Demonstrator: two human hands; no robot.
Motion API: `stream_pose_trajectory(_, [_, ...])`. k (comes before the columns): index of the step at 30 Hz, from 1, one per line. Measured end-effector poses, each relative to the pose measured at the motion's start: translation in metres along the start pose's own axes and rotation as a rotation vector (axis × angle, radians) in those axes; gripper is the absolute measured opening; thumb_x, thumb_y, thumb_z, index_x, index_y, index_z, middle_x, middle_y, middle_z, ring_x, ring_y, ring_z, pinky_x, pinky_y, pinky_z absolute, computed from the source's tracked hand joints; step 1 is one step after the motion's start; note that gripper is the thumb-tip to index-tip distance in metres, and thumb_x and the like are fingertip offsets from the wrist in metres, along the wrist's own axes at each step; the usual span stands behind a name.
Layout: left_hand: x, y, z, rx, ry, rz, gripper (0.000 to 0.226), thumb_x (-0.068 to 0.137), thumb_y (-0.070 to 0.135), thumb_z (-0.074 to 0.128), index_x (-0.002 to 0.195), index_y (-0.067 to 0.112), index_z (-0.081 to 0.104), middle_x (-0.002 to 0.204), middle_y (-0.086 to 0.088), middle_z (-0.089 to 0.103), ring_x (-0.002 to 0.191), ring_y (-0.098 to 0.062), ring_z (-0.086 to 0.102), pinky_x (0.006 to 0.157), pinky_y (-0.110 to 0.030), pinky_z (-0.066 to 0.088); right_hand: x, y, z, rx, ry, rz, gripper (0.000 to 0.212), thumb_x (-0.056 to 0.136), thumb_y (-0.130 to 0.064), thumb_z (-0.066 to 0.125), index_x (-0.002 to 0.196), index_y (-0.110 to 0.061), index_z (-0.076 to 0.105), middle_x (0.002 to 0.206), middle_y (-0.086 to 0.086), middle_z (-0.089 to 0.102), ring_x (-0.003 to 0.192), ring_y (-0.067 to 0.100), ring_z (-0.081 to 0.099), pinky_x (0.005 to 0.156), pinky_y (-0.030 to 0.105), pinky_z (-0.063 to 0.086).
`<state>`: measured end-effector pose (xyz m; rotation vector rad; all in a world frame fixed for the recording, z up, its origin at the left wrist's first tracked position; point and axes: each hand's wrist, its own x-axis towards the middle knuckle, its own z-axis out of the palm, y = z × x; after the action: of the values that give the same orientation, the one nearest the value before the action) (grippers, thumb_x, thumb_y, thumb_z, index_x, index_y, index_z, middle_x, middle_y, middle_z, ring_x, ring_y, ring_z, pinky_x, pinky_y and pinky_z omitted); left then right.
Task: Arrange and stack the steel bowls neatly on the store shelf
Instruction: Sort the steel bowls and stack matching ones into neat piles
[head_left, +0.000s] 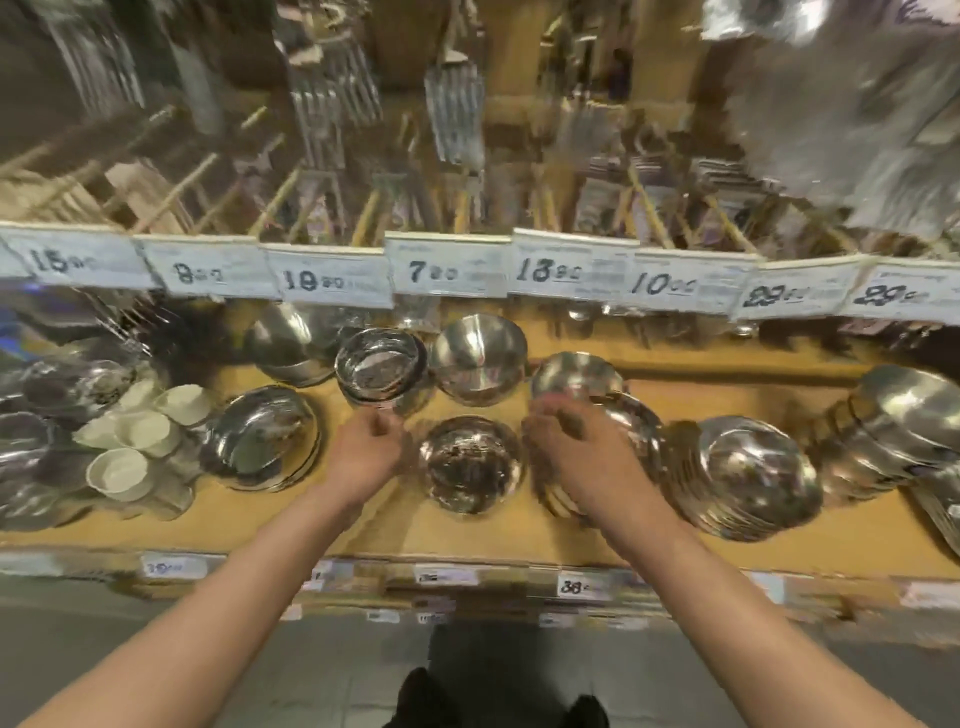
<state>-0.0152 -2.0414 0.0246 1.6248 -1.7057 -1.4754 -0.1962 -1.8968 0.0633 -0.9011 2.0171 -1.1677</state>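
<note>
My left hand (366, 447) pinches the near rim of a steel bowl (382, 366) at mid-shelf. My right hand (576, 452) curls over the edge of another bowl (574, 376); blur hides the grip. Between my wrists sits one more bowl (470, 462), with bare shelf (467, 535) along the near edge. White cups (135, 441) crowd the left.

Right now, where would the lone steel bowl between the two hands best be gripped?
By its rim. The steel bowl sits upright, mouth up, with bare shelf on its near side, so pinch the near edge from the front, thumb inside. That's a judgement; the frame is blurred.
</note>
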Motion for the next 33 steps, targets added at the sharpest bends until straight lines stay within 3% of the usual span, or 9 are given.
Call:
stream_pose_trajectory(2, [0.01, -0.017, -0.008, 0.027, -0.03, -0.059, 0.023, 0.067, 0.037, 0.066, 0.081, 0.019, 0.062, 0.089, -0.008, 0.07, 0.083, -0.027, 0.064, 0.084, -0.045, 0.057, -0.003, 0.003, 0.026, 0.036, -0.029, 0.061, 0.017, 0.099, -0.028, 0.055, 0.106, -0.031, 0.07, 0.1, -0.007, 0.073, 0.094, 0.014, 0.069, 0.09, 0.033, 0.057])
stream_pose_trajectory(5, [0.02, -0.035, -0.005, 0.083, -0.202, -0.16, 0.021, 0.085, 0.038, 0.066, 0.091, 0.018, 0.066, 0.091, -0.013, 0.077, 0.072, -0.021, 0.068, 0.059, -0.027, 0.054, -0.01, 0.018, 0.051, 0.004, -0.078, 0.159, 0.024, 0.101, -0.029, 0.053, 0.117, -0.023, 0.07, 0.117, -0.002, 0.072, 0.109, 0.02, 0.067, 0.101, 0.042, 0.051])
stream_pose_trajectory(9, [0.032, -0.051, 0.022, 0.003, -0.325, -0.267, 0.034, 0.087, 0.026, 0.072, 0.113, 0.011, 0.057, 0.109, -0.009, 0.067, 0.094, -0.021, 0.07, 0.075, -0.03, 0.063, -0.022, 0.039, 0.065, -0.124, -0.128, 0.233, 0.018, 0.102, -0.024, 0.051, 0.104, -0.019, 0.068, 0.088, 0.002, 0.072, 0.077, 0.021, 0.067, 0.071, 0.033, 0.052])
stream_pose_trajectory(12, [0.038, -0.057, 0.039, 0.022, -0.305, -0.23, 0.02, 0.089, 0.015, 0.07, 0.108, 0.009, 0.065, 0.094, -0.005, 0.07, 0.085, -0.018, 0.071, 0.079, -0.033, 0.063, -0.022, 0.053, 0.069, -0.198, -0.128, 0.277, 0.021, 0.103, -0.023, 0.05, 0.097, -0.012, 0.066, 0.08, 0.005, 0.069, 0.07, 0.018, 0.06, 0.062, 0.029, 0.044])
stream_pose_trajectory(20, [0.04, -0.073, 0.0, 0.068, -0.237, -0.203, 0.003, 0.091, 0.015, 0.068, 0.089, 0.018, 0.067, 0.079, 0.0, 0.071, 0.058, -0.007, 0.069, 0.042, -0.014, 0.047, -0.01, 0.075, 0.091, -0.069, -0.072, 0.381, 0.006, 0.1, -0.028, 0.057, 0.095, -0.026, 0.057, 0.087, -0.006, 0.069, 0.059, 0.002, 0.07, 0.049, 0.015, 0.049])
stream_pose_trajectory(25, [0.038, -0.092, -0.04, 0.053, -0.171, -0.223, 0.009, 0.091, 0.02, 0.068, 0.083, 0.018, 0.065, 0.065, 0.003, 0.07, 0.049, -0.006, 0.064, 0.043, -0.017, 0.048, 0.006, 0.069, 0.119, -0.001, -0.138, 0.408, 0.023, 0.097, -0.044, 0.061, 0.11, -0.027, 0.053, 0.104, -0.002, 0.069, 0.091, 0.02, 0.073, 0.086, 0.04, 0.06])
stream_pose_trajectory(27, [0.035, -0.097, -0.052, 0.004, -0.19, -0.256, 0.012, 0.088, 0.026, 0.07, 0.084, 0.015, 0.067, 0.069, -0.004, 0.071, 0.06, -0.015, 0.065, 0.068, -0.031, 0.061, 0.013, 0.066, 0.13, 0.114, -0.185, 0.444, 0.032, 0.095, -0.036, 0.067, 0.12, -0.025, 0.05, 0.114, 0.0, 0.066, 0.101, 0.025, 0.07, 0.092, 0.047, 0.059])
stream_pose_trajectory(30, [0.028, -0.103, -0.072, -0.174, -0.158, -0.386, 0.022, 0.095, 0.022, 0.068, 0.105, 0.003, 0.066, 0.08, -0.011, 0.064, 0.078, -0.027, 0.065, 0.097, -0.049, 0.055, 0.02, 0.061, 0.144, 0.21, -0.28, 0.463, 0.039, 0.097, -0.024, 0.066, 0.131, -0.024, 0.047, 0.119, 0.002, 0.063, 0.098, 0.023, 0.07, 0.081, 0.036, 0.063])
stream_pose_trajectory(33, [0.019, -0.108, -0.099, -0.375, -0.061, -0.504, 0.027, 0.094, 0.026, 0.068, 0.104, 0.002, 0.066, 0.081, -0.012, 0.071, 0.081, -0.025, 0.072, 0.071, -0.036, 0.059, 0.026, 0.058, 0.151, 0.219, -0.336, 0.415, 0.043, 0.099, -0.015, 0.063, 0.139, -0.022, 0.049, 0.126, 0.003, 0.065, 0.096, 0.016, 0.071, 0.073, 0.02, 0.059])
